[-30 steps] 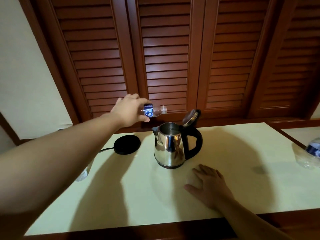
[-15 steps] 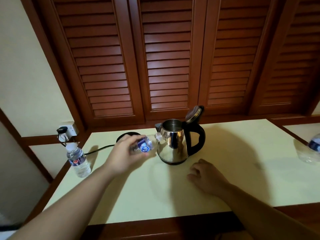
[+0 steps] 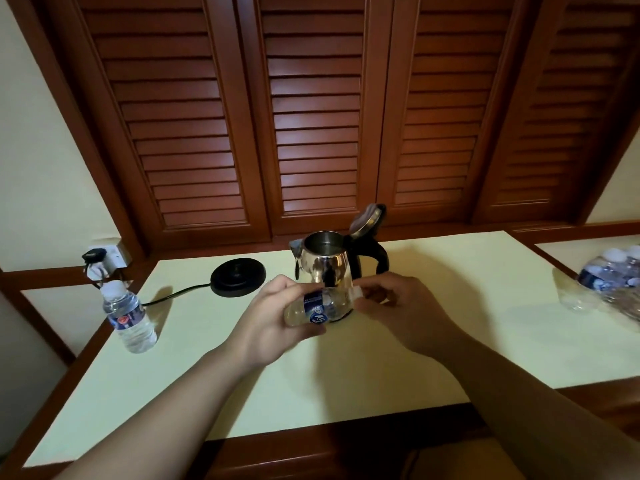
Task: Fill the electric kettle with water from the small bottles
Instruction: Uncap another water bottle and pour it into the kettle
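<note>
- A small clear bottle (image 3: 320, 308) with a blue label is held on its side just above the table (image 3: 207, 375), directly in front of the kettle (image 3: 325, 265).
- The body of this bottle is gripped by the left hand (image 3: 273, 317), with fingers curled over the top and the thumb underneath.
- The white cap (image 3: 356, 293) at the bottle's right end is pinched by the fingers of the right hand (image 3: 408, 313); whether the cap is fully on cannot be told.
- The stainless-steel kettle is seen standing upright on the pale table, off its base, with the black handle turned to the right and the spout to the left.
- The kettle's lid (image 3: 367, 220) is tipped up and open; the water level inside cannot be made out.
- The round black base (image 3: 239, 276) is placed just left of the kettle, apart from it, and a black cord (image 3: 173, 294) is run from it toward the left edge of the table.
- A plug (image 3: 93, 255) is seated in a wall socket (image 3: 110, 255) at the far left.
- A second small bottle (image 3: 130, 317), capped and upright, is set near the table's left edge.
- A cluster of more bottles (image 3: 609, 282) is seen at the right edge, partly cut off by the frame.
- Brown louvred doors (image 3: 311, 116) are seen behind the table.
</note>
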A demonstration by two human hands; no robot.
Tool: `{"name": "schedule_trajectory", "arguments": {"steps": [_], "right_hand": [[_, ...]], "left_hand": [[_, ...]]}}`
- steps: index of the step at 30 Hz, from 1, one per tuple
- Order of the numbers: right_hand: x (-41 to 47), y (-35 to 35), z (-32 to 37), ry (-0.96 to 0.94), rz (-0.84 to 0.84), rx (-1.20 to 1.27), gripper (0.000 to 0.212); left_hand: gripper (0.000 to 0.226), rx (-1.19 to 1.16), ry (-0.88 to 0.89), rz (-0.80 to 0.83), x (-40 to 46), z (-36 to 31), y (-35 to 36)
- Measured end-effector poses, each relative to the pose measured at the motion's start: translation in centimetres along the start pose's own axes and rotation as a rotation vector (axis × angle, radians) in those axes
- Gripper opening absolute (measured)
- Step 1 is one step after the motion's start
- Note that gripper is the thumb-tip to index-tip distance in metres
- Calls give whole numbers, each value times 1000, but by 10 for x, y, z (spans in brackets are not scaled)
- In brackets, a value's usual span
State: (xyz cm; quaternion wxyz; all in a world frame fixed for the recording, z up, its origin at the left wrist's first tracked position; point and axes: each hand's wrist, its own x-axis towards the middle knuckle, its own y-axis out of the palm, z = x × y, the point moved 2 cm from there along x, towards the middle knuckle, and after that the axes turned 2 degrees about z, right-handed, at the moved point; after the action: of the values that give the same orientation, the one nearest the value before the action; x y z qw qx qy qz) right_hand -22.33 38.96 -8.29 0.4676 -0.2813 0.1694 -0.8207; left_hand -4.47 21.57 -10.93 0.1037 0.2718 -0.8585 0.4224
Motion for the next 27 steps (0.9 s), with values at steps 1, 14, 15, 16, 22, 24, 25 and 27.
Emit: {"name": "schedule_trajectory", "arguments": {"steps": [1,14,15,16,22,24,25,27], "right_hand": [[-3,-4,0,-1,-3,1,23],[-29,-68,-16,216,-36,6,20],[-32,-77,-17,194,-4,3,22],[-36,-83,-18,185,12,-51,20],[-53,-106,-33,264,-116,-285,32],[-61,-116,-38,254,-86,-208,18],[-65,-122,-41,252,-76,-189,20],[-74,-132,-47,278,-79,-200,23]], "left_hand": [[73,-13,7,5,2,-1,3],[71,84,54,16,46,-45,53],[71,66,46,31,48,-49,58],[71,56,49,51,50,-54,63],[73,92,119,99,67,-73,98],[74,104,121,99,73,-76,107],[73,80,118,101,75,-79,113],[73,48,132,114,78,-88,126]]}}
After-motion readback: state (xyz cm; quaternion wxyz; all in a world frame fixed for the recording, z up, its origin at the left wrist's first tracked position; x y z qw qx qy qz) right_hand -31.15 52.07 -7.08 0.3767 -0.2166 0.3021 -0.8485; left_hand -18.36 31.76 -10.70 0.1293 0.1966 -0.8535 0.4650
